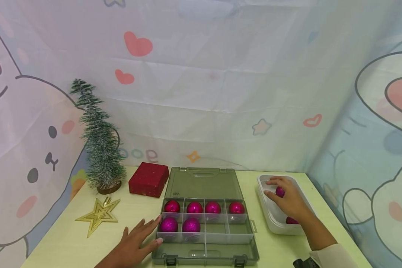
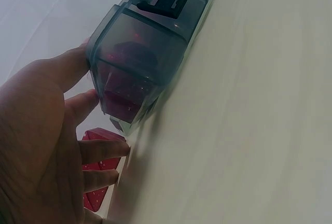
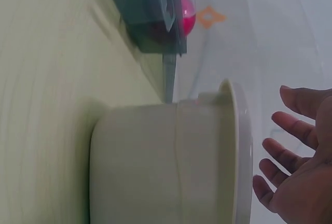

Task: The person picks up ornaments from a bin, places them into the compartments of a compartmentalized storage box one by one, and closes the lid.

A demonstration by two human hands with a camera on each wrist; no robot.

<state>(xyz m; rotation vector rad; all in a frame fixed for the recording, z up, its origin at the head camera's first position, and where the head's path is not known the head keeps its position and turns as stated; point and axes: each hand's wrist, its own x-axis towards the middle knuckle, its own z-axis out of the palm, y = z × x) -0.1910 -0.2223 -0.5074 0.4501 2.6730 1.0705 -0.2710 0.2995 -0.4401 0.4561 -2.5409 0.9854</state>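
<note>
The green-tinted compartment box [image 1: 217, 239] lies with its lid [image 1: 202, 184] folded back. Several shiny magenta balls [image 1: 194, 207] fill its rear row, and two glittery ones [image 1: 191, 225] sit in the row before it. My left hand [image 1: 130, 243] rests its fingertips and thumb at the box's left wall, fingers spread. Over the white plastic tub [image 1: 271, 223] hovers my right hand [image 1: 289, 199], fingers loosely extended and apart. A magenta ball [image 1: 280, 191] lies in the tub below those fingers, and another ball [image 1: 291, 220] shows partly behind the wrist. The right wrist view shows this hand [image 3: 301, 167] holding nothing.
A gold star [image 1: 98, 216] lies at the table's left, in front of a small frosted tree [image 1: 102, 149] on a wooden base. Beside the lid stands a red glittery box [image 1: 149, 179]. A printed cloth backdrop [image 1: 201, 93] encloses the back and sides.
</note>
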